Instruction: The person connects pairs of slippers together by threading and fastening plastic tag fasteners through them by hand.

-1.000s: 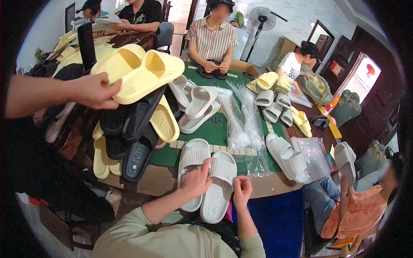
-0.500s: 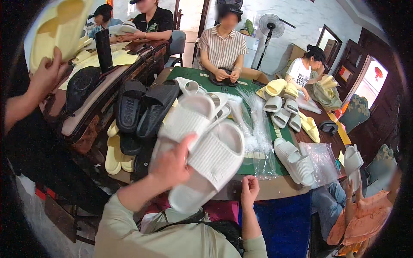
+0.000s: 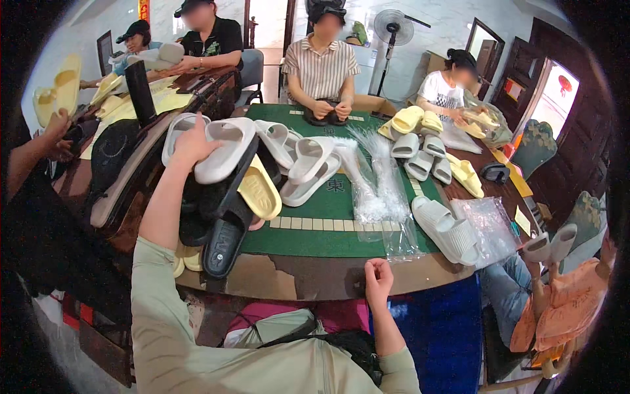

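My left hand [image 3: 195,142] is closed on a pair of light grey slide slippers [image 3: 230,139], its fingers between the two. The pair rests on top of a stack at the table's left, which includes a black slipper [image 3: 226,238] and a pale yellow slipper [image 3: 260,190]. How the stack's lower slippers lie is partly hidden. Just in front of the table's near edge, my right hand [image 3: 378,282] is curled closed, with nothing visible in it. More grey slippers [image 3: 310,159] lie right of the stack, on the green mat [image 3: 308,244].
Clear plastic bags [image 3: 379,190] lie mid-table. A ribbed grey pair [image 3: 446,231] sits beside another bag [image 3: 485,226] at the right. Several grey and yellow slippers [image 3: 420,148] are heaped farther back. Co-workers sit around, one holding a yellow slipper [image 3: 58,92] at the left.
My left hand has moved the light grey pair from in front of me to the stack at the left. My right hand stays closed by the near edge. The view has shifted slightly.
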`<action>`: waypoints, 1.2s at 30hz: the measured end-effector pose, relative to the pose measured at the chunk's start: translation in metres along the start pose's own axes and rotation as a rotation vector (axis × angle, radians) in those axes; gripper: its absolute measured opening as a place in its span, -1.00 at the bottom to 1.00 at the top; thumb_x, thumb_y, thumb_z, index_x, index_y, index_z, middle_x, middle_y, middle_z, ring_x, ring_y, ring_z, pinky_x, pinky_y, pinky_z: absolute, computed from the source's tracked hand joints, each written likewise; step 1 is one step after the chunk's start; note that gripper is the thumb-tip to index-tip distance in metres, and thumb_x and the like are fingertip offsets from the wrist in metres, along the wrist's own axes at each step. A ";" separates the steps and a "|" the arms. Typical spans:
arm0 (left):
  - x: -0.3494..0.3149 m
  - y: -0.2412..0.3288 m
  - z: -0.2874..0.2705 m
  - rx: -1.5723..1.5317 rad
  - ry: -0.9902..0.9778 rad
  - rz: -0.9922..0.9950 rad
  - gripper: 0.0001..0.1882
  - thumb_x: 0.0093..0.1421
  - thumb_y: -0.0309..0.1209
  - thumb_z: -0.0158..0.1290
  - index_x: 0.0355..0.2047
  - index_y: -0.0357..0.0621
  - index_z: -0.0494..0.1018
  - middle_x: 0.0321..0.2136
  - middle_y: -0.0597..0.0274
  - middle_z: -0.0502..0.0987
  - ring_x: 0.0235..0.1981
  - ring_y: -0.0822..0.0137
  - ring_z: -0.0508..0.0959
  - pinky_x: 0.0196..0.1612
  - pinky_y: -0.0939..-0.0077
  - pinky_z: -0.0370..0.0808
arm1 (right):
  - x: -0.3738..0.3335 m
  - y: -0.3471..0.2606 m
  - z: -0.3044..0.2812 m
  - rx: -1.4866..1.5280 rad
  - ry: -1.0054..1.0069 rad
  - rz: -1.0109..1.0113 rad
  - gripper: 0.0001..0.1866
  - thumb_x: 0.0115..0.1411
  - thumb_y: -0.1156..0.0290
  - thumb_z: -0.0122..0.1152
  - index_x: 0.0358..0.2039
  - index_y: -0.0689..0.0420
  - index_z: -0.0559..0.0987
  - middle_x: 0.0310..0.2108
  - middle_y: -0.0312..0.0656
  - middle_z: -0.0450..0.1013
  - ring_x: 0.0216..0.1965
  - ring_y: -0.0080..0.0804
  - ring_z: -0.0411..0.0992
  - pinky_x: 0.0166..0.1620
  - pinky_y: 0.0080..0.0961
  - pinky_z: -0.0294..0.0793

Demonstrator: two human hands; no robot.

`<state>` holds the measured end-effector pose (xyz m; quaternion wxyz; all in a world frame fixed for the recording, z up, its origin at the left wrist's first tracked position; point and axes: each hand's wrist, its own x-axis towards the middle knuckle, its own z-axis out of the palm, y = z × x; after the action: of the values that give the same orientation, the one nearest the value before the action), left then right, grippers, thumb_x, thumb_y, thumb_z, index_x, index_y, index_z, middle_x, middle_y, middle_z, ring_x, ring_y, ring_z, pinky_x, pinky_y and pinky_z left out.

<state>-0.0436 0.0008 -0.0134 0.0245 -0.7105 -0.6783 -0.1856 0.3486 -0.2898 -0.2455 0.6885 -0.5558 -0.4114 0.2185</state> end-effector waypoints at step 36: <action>-0.167 0.116 0.026 -0.538 0.019 0.909 -0.51 0.02 -0.41 0.17 -0.01 -0.21 0.37 -0.09 -0.02 0.44 0.01 -0.11 0.39 0.08 0.10 0.34 | 0.101 -0.016 -0.230 0.366 0.579 0.281 -0.77 0.14 0.33 0.30 -0.25 0.10 0.48 -0.60 -0.46 0.29 -0.58 -0.69 0.30 -0.58 -0.75 0.33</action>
<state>0.0734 -0.1606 -0.0626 -0.0747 -0.9125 -0.2298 -0.3302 0.5897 -0.3529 -0.2078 0.8277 -0.5134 -0.0734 0.2144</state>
